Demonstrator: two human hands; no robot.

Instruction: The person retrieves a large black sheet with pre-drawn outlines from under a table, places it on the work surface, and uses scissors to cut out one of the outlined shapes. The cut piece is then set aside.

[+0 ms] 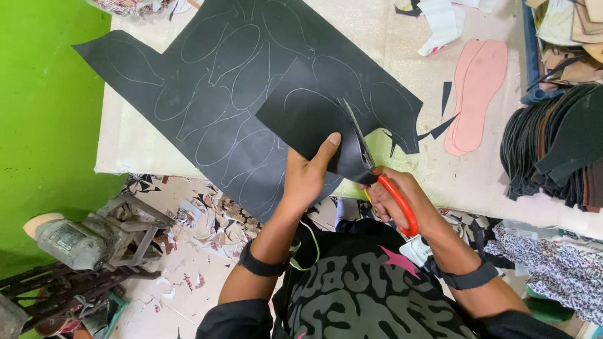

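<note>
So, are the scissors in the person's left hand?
No: the right hand holds the orange-handled scissors, while the left hand holds the black sheet that they are cutting.

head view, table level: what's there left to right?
Green wall → large black sheet with traced sole outlines → left hand holding the smaller black piece → orange-handled scissors in the right hand → pink sole cutouts → stack of dark sole cutouts.

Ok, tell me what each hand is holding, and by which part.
The left hand grips the black sheet piece at its near edge, thumb on top. The right hand holds the scissors by their orange handles, blades in the sheet.
</note>
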